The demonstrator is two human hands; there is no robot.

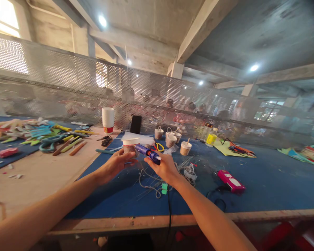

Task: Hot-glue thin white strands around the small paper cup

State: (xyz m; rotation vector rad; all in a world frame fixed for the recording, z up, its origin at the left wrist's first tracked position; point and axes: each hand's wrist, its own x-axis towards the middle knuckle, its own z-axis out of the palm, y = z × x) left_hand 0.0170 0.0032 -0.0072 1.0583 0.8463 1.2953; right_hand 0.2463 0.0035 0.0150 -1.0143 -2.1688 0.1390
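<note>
Purple-blue plastic forms the glue gun near the middle of the frame, and our right hand is closed around it. Its long axis slants across the view, from a pale rear end at the lower right to the nozzle at the upper left, so the gun points leftward and slightly up the frame, toward the paper cup. Our left hand has its fingers curled on that cup, just left of the nozzle; we cannot tell whether tip and cup touch. The cup stands nearly upright, mouth toward the top of the frame, its lower part largely hidden by our fingers. Below the gun, a black cable drops over the near edge of the blue counter, while a loose grey cord loops around in the lower centre. Just above our right hand we see yellow-handled scissors, and right of them a small cup with a stick sits upright. At centre left, a stack of white cups rises vertically; toward the right lies a magenta box, its length slanting down to the lower right.
</note>
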